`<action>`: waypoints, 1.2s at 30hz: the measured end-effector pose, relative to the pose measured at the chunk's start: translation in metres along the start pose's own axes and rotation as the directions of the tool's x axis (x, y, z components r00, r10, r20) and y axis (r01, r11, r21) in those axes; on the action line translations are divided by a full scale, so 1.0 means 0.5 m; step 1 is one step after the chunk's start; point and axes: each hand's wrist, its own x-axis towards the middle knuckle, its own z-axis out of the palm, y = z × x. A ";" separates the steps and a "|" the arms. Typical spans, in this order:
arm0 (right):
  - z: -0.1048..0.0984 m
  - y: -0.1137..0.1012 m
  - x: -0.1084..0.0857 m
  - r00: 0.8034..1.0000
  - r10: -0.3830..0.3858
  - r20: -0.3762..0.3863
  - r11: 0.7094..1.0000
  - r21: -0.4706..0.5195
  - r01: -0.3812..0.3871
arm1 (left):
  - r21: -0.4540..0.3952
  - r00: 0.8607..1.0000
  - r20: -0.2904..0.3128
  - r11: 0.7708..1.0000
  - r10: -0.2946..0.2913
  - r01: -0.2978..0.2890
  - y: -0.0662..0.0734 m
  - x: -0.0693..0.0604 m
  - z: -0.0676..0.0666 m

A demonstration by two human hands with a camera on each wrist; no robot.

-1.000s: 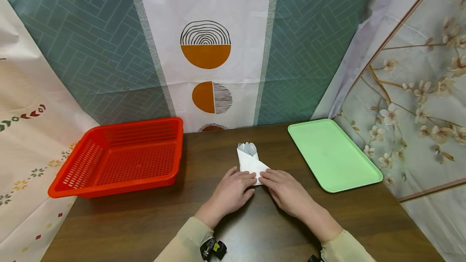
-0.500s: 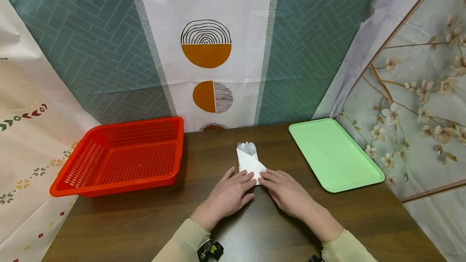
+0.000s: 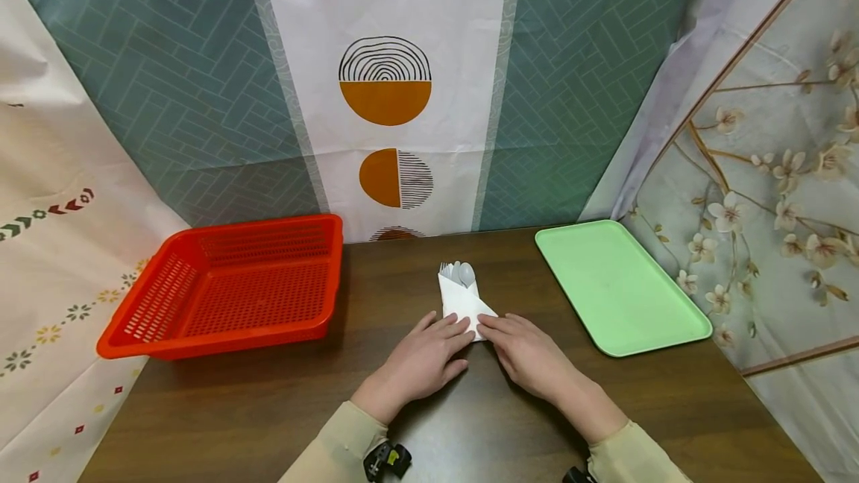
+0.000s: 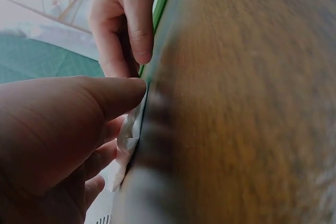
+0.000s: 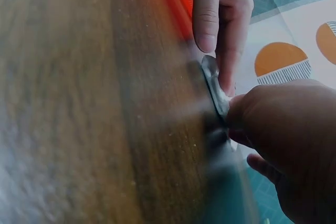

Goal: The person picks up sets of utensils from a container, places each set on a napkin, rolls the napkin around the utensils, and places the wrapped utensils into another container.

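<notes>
A folded white napkin lies on the brown table, wrapped round a grey plastic spoon and a fork. Another grey piece of cutlery sits between them, its kind unclear. My left hand rests its fingertips on the napkin's lower left part. From the other side, my right hand presses its lower right part with fairly straight fingers. The fingertips of both hands nearly meet there. In the left wrist view, the napkin edge shows beside the left thumb. Part of the napkin's near end is hidden under the fingers.
On the left stands a red perforated plastic basket. A light green tray lies at the right. Patterned cloths hang behind and beside the brown table.
Over the last second the left hand has shifted slightly, its fingers spreading a little on the napkin. The right hand stays nearly still; the whole view drifts slightly.
</notes>
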 end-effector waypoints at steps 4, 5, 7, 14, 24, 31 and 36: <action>0.002 -0.001 -0.002 1.000 0.001 -0.007 1.000 0.005 -0.001 | 0.018 1.000 -0.008 1.000 -0.013 0.013 0.004 0.000 -0.003; 0.002 -0.002 -0.002 1.000 0.002 -0.008 1.000 0.006 -0.002 | 0.032 1.000 -0.017 0.999 -0.018 0.019 0.006 0.000 -0.003; 0.002 -0.002 -0.002 1.000 0.004 -0.010 1.000 0.008 -0.004 | 0.065 0.999 -0.035 0.997 -0.027 0.030 0.010 0.000 -0.006; 0.002 -0.003 -0.001 1.000 0.016 -0.007 1.000 0.018 -0.016 | 0.146 0.998 -0.039 0.988 -0.038 0.044 0.025 0.000 -0.015; 0.005 -0.001 -0.001 1.000 0.018 0.003 1.000 0.018 -0.018 | 0.127 0.998 -0.011 0.990 -0.054 0.055 0.032 -0.009 -0.015; 0.000 0.004 0.014 0.999 -0.003 -0.032 1.000 -0.008 0.003 | 0.131 0.998 0.002 0.989 -0.070 0.069 0.035 -0.007 -0.014; -0.002 0.007 0.028 1.000 0.014 0.005 1.000 -0.007 -0.014 | 0.126 0.997 -0.001 0.989 -0.073 0.072 0.034 -0.008 -0.014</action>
